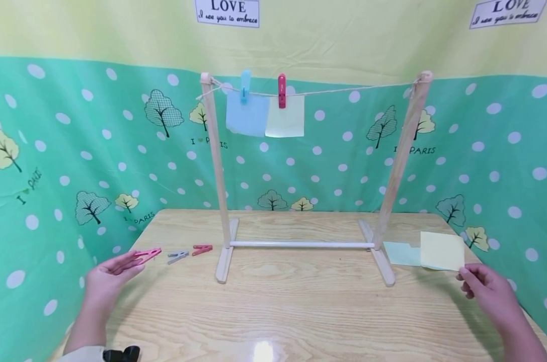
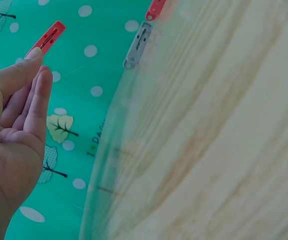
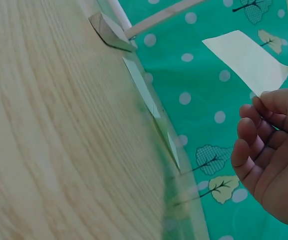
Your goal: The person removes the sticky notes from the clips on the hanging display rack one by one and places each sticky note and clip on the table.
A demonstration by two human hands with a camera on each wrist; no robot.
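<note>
My left hand pinches a pink clothespin by one end, raised over the table's left side; the same clothespin shows red in the left wrist view. Beside it on the table lie a grey clothespin and a second pink clothespin. At the right, my right hand pinches a pale yellow paper at its lower corner between thumb and finger. In the right wrist view that yellow paper is held up above the table. Pale green-blue papers lie on the table behind it, partly covered.
A wooden stand with two posts carries a string. From it hang a blue paper under a blue clothespin and a whitish paper under a pink-red clothespin. A dotted green curtain surrounds the wooden table.
</note>
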